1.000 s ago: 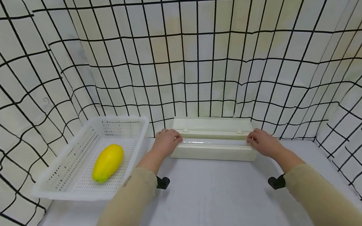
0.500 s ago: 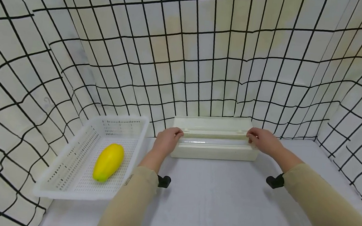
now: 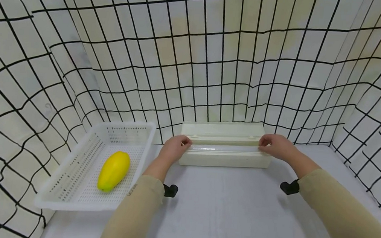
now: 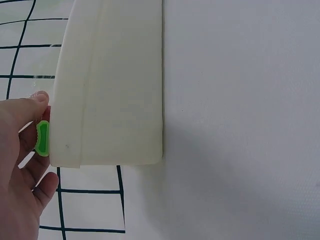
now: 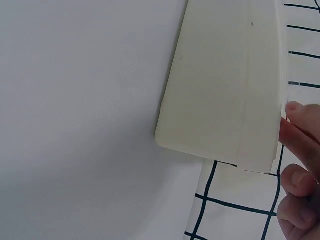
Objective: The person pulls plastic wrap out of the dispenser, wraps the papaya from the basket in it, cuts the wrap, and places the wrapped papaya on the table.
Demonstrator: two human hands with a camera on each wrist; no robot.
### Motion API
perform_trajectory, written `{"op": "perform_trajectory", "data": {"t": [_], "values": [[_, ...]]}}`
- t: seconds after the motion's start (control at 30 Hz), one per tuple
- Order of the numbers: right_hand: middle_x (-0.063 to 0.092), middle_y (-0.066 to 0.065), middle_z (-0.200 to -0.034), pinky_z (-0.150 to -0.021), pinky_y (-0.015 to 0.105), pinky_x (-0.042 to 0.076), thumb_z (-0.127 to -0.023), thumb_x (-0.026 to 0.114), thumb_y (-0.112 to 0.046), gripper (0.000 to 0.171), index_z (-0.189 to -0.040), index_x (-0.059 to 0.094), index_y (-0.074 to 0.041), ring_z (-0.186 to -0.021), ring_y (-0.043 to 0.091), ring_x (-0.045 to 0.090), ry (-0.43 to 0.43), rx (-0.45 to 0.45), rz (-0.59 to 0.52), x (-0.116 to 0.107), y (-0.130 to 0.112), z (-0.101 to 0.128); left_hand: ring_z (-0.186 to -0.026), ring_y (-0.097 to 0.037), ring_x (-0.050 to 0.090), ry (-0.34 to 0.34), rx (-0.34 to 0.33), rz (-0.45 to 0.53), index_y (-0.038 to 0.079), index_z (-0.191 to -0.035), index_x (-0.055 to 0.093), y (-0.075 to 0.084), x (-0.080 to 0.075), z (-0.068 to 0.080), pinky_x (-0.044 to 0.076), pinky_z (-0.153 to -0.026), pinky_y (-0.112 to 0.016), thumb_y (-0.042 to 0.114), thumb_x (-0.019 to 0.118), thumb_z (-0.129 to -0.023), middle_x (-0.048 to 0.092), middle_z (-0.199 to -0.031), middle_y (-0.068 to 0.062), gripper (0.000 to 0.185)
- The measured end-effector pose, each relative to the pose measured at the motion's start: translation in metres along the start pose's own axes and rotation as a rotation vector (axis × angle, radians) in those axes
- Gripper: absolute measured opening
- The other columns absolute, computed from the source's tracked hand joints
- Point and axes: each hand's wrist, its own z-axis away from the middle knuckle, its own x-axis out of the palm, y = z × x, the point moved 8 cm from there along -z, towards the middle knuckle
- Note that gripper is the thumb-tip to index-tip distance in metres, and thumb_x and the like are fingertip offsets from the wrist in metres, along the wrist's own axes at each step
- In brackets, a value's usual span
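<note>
A cream cling film dispenser box (image 3: 225, 160) stands at the back of the table, its lid (image 3: 223, 131) tipped open towards the wall. Clear cling film (image 3: 223, 148) lies along its opening. At the box's left end my left hand (image 3: 173, 147) pinches the film's edge between thumb and forefinger. My right hand (image 3: 276, 146) does likewise at the right end, thumb against forefinger. In the left wrist view a bright green plastic piece (image 4: 43, 138) shows between the left fingers and the box. The right wrist view shows the box's front (image 5: 220, 85) hiding part of the right fingers.
To the left, a white perforated plastic basket (image 3: 146, 156) holds a yellow papaya-like fruit (image 3: 114, 171). A white cloth covers the table (image 3: 227, 209). Behind and at both sides rises a white wall covering with a black grid (image 3: 220, 61).
Both hands stay at the box's ends with only tiny finger shifts. The right hand has edged slightly up and left. Box, basket and fruit stay put.
</note>
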Motion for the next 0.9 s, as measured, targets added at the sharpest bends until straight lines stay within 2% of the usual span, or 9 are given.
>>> {"op": "perform_trajectory", "data": {"t": [0.27, 0.5, 0.9], "values": [[0.065, 0.006, -0.098, -0.072, 0.039, 0.046, -0.098, 0.063, -0.023, 0.014, -0.101, 0.067, -0.01, -0.086, 0.024, 0.054, 0.06, -0.005, 0.027, -0.004, -0.006, -0.001, -0.104, -0.02, 0.062, 0.038, -0.023, 0.005, 0.02, -0.114, 0.071, -0.001, -0.007, 0.0, 0.05, -0.088, -0.039, 0.029, 0.059, -0.1, 0.066, -0.116, 0.001, 0.02], [0.066, 0.008, -0.105, -0.074, 0.041, 0.046, -0.099, 0.062, -0.024, 0.017, -0.106, 0.068, -0.009, -0.089, 0.025, 0.055, 0.1, 0.006, 0.051, -0.006, -0.009, 0.0, -0.099, -0.02, 0.063, 0.091, -0.005, -0.014, 0.023, -0.109, 0.074, 0.001, -0.012, -0.003, 0.051, -0.083, -0.039, 0.03, 0.061, -0.099, 0.067, -0.112, 0.002, 0.018], [0.067, 0.007, -0.103, -0.068, 0.04, 0.046, -0.1, 0.06, -0.027, 0.024, -0.113, 0.068, -0.009, -0.083, 0.025, 0.055, 0.191, -0.003, 0.067, -0.016, -0.017, 0.001, -0.097, -0.018, 0.061, 0.132, -0.025, 0.037, 0.024, -0.109, 0.074, 0.005, -0.021, -0.002, 0.05, -0.082, -0.038, 0.031, 0.062, -0.099, 0.066, -0.111, 0.003, 0.018]]}}
